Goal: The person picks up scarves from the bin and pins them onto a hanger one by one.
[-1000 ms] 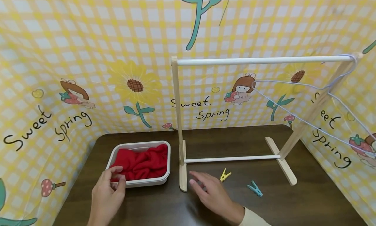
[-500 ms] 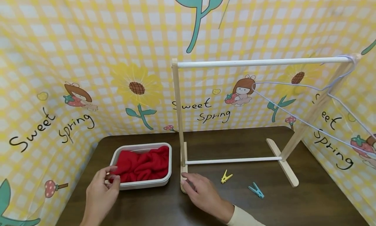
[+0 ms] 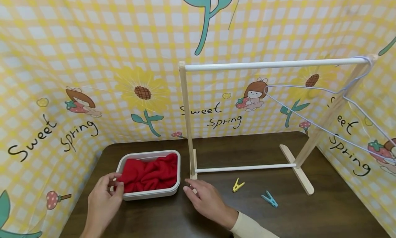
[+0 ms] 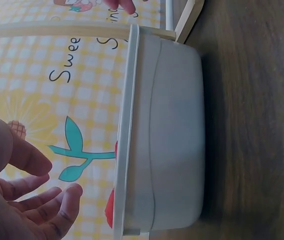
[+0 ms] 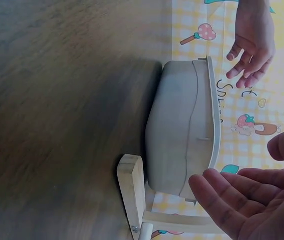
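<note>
A red cloth (image 3: 148, 174) lies crumpled inside a light grey plastic box (image 3: 151, 194), left on the table. At the box's left front corner hovers my left hand (image 3: 103, 201), its fingers loosely bent and holding nothing. In the left wrist view, air shows between that hand and the box wall (image 4: 176, 135); only bits of red peek over the rim. My right hand (image 3: 208, 201) is over the foot of the rack's left post, to the right of the box. Its fingers, nearly straight in the right wrist view, point towards the box and grip nothing.
A wooden rack with a white top rod (image 3: 272, 64) stands right of the box. A lilac wire hanger (image 3: 309, 87) hangs at its right end. Yellow (image 3: 238, 185) and blue (image 3: 270, 199) clothespins lie on the dark table (image 3: 309, 217) in front. Checked fabric surrounds the table.
My right hand has moved left, from beside the rack's foot to over it, closer to the box. The left hand has shifted slightly left. Box and cloth look the same.
</note>
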The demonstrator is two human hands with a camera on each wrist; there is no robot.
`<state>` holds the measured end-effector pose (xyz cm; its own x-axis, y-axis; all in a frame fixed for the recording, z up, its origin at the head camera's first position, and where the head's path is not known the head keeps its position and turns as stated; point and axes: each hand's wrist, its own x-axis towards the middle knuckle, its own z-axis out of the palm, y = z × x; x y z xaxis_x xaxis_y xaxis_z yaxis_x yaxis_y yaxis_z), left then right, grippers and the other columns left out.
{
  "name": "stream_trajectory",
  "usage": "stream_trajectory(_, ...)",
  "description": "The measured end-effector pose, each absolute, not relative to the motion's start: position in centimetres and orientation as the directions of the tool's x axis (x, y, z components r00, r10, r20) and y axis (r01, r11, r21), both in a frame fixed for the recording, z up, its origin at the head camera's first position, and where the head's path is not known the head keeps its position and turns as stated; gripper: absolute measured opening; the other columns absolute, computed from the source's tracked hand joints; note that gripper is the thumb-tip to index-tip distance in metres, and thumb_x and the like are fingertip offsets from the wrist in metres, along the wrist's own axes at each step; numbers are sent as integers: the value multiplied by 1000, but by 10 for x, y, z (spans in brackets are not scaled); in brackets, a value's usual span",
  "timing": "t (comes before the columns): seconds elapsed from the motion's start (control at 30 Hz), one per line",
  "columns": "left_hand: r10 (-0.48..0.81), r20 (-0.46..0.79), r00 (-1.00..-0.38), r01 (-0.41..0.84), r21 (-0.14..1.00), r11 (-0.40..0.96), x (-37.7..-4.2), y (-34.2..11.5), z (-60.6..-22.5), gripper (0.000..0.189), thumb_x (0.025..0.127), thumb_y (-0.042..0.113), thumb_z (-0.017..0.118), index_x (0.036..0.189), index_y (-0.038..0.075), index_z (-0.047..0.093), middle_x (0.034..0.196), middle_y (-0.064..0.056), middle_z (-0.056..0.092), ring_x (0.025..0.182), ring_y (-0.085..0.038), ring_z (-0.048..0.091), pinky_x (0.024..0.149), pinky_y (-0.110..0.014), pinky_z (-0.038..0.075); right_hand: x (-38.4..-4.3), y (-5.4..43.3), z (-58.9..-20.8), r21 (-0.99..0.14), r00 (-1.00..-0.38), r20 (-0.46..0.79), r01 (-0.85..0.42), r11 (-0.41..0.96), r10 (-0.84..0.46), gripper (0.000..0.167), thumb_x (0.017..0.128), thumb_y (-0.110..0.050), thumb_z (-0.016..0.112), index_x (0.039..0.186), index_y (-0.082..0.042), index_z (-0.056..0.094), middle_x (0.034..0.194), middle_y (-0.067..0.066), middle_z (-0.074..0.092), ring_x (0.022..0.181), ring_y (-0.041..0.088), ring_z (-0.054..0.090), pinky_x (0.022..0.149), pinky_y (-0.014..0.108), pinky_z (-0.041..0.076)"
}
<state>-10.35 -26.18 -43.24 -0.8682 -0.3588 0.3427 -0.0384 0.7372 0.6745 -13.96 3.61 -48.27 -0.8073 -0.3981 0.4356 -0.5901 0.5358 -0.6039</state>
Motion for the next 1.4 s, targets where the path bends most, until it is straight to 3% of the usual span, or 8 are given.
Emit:
stream_trajectory(0.3, -349, 320, -881, -57, 661, 748, -106, -267, -431, 22, 93, 9, 64, 115, 11, 68, 104, -4, 66, 69, 0, 54, 58, -17, 43, -146, 27, -487, -638, -826, 409, -563, 525, -389, 39, 106, -32, 54, 128, -4, 68, 110, 6, 75, 86, 5, 69, 76, 25, 57)
stream_trajectory(0.7, -324, 365, -873, -11, 649, 761, -108, -269, -431, 26, 91, 5, 65, 115, 12, 69, 105, -4, 68, 77, 13, 50, 61, -11, 42, -157, 14, -486, -587, -828, 426, -560, 585, -365, 35, 102, -27, 59, 126, -4, 68, 93, -3, 71, 80, 6, 61, 72, 23, 53)
stream_trajectory(0.93, -322, 367, -873, -17, 636, 772, -109, -273, -434, 24, 91, 7, 64, 115, 9, 68, 114, -8, 64, 77, 11, 48, 60, -13, 42, -161, 9, -486, -603, -858, 362, -513, 611, -364, 38, 103, -30, 58, 129, -4, 67, 103, 1, 74, 94, 13, 67, 81, 31, 56)
stream_trajectory(1.1, -313, 398, -862, 11, 632, 775, -109, -275, -435, 26, 90, 3, 64, 116, 7, 67, 120, -8, 64, 86, 17, 46, 62, -10, 41, -166, 7, -486, -602, -866, 347, -500, 623, -360, 41, 103, -31, 58, 131, -3, 65, 110, 5, 74, 99, 18, 69, 84, 35, 57)
stream_trajectory(1.4, -315, 386, -867, -1, 631, 776, -109, -276, -438, 27, 89, 3, 66, 116, 6, 67, 119, -12, 61, 84, 14, 46, 61, -10, 39, -172, 2, -488, -603, -869, 348, -495, 625, -353, 43, 104, -30, 57, 133, 1, 62, 126, 12, 71, 114, 25, 69, 94, 41, 57)
